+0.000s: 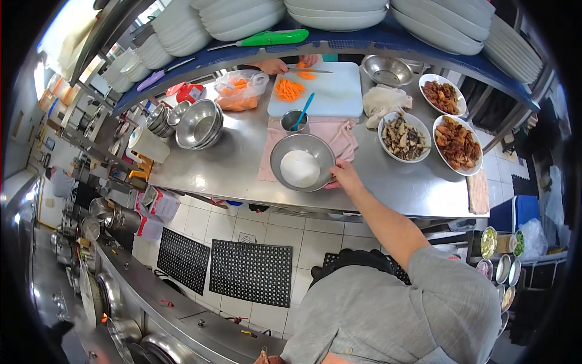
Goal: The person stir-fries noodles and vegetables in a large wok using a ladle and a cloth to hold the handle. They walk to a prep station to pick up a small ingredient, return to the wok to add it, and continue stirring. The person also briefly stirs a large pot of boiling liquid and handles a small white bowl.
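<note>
My right hand (344,176) grips the right rim of a round stainless steel bowl (277,157) near the front of the steel worktable. White powder or fine grains (300,168) lie in the bottom of the bowl. It rests partly on a pink cloth (334,136) spread on the table. Just behind it stands a small metal pot (287,120) with a blue-handled utensil (303,111) leaning in it. My left hand is out of view; only a bit of bare arm shows at the bottom edge.
Across the table another person's hands (274,66) hold a knife (313,70) by cut carrots (289,90) on a white cutting board (338,88). Nested metal bowls (198,125) stand left, filled white bowls (406,136) right. A plate shelf (345,43) overhangs; rubber mats (251,272) cover floor tiles.
</note>
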`<state>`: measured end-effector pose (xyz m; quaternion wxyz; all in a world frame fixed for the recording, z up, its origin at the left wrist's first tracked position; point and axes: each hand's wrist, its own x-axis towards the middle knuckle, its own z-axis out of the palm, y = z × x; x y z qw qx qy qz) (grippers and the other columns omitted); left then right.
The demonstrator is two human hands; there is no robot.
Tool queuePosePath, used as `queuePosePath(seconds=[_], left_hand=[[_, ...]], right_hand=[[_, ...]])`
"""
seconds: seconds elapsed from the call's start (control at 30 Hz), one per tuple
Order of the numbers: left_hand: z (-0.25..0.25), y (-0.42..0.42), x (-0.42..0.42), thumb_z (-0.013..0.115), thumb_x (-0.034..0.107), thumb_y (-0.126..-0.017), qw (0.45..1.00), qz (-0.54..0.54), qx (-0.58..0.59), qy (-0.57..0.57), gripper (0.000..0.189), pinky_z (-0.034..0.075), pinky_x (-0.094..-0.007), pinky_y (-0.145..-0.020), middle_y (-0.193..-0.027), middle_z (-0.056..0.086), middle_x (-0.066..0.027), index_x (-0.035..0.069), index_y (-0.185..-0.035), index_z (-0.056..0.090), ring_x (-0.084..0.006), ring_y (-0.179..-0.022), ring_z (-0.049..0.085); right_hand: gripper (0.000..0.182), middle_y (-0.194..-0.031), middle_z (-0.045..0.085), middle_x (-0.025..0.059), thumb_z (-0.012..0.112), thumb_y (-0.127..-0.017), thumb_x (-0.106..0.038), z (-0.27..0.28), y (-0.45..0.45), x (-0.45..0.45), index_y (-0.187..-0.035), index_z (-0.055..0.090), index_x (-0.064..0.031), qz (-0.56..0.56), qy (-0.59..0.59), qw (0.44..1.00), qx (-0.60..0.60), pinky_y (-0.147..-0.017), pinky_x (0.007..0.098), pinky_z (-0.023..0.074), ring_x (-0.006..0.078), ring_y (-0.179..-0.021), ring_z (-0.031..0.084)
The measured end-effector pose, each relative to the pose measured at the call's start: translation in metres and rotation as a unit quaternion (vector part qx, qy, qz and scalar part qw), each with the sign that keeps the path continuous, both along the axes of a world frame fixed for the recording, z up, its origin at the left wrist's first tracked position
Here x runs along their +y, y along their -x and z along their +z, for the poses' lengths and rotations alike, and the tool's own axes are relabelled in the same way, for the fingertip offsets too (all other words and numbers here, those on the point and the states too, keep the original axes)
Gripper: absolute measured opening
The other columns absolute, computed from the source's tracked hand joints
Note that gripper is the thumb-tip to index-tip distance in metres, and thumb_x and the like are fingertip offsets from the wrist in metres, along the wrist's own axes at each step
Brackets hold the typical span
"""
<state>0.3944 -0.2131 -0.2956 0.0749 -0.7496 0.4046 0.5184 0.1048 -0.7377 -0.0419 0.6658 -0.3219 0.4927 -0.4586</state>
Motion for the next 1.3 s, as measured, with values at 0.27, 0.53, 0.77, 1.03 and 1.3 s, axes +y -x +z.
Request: queuePosePath(seconds=[0.27, 0.53, 0.77, 1.03, 1.3], left_hand=[[0.027, -0.037, -0.121, 0.054, 0.012, -0.084, 0.850, 0.480, 0.185, 0.113, 0.024, 0.046, -0.0255, -0.048, -0.084, 0.060, -0.0100, 0.004, -0.106, 0.052, -0.0164, -0.067, 0.060], [0.067, -0.023, -0.123, 0.050, 0.011, -0.087, 0.803, 0.531, 0.171, 0.208, 0.019, 0.049, -0.0276, -0.055, -0.082, 0.059, -0.0084, 0.003, -0.104, 0.050, -0.0177, -0.068, 0.059], [-0.030, 0.050, 0.049, 0.051, 0.017, -0.082, 0.995, 0.090, -0.034, 0.011, 0.017, 0.049, -0.0314, -0.058, -0.072, 0.061, -0.0073, 0.005, -0.087, 0.062, -0.0195, -0.072, 0.062], [-0.052, 0.056, 0.034, 0.051, 0.015, -0.080, 0.999, -0.003, -0.035, 0.034, 0.016, 0.049, -0.0315, -0.057, -0.070, 0.060, -0.0066, 0.005, -0.083, 0.063, -0.0189, -0.067, 0.061], [0.078, 0.031, -0.088, 0.054, 0.014, -0.081, 0.826, 0.502, 0.000, 0.257, 0.024, 0.049, -0.0276, -0.058, -0.076, 0.061, -0.0061, 0.002, -0.101, 0.057, -0.0155, -0.062, 0.058]], right_hand=[[0.015, -0.077, 0.059, 0.0157, 0.051, -0.079, -0.007, 0.007, -0.104, -0.034, -0.088, 0.052, 0.0047, 0.107, 0.042, 0.993, 0.042, -0.052, 0.0364, 0.0582, 0.0267, -0.059, 0.064], [0.025, -0.079, 0.059, 0.0139, 0.052, -0.090, -0.020, -0.024, -0.151, -0.034, -0.086, 0.053, 0.0046, 0.091, 0.005, 0.994, -0.062, -0.053, 0.0335, 0.0570, 0.0245, -0.061, 0.063], [0.038, -0.079, 0.060, 0.0121, 0.056, -0.087, -0.034, -0.061, -0.101, 0.000, -0.086, 0.054, 0.0040, 0.258, -0.023, 0.963, 0.070, -0.048, 0.0296, 0.0524, 0.0213, -0.059, 0.063], [0.045, -0.087, 0.061, 0.0190, 0.057, -0.086, -0.031, -0.015, -0.168, -0.032, -0.110, 0.042, 0.0044, 0.204, -0.051, 0.977, -0.025, -0.049, 0.0309, 0.0550, 0.0261, -0.063, 0.064], [0.044, -0.110, 0.053, 0.0232, 0.044, -0.078, -0.005, -0.064, -0.189, -0.022, -0.120, 0.040, 0.0045, 0.122, 0.275, 0.927, 0.223, -0.068, 0.0351, 0.0514, 0.0302, -0.093, 0.060]])
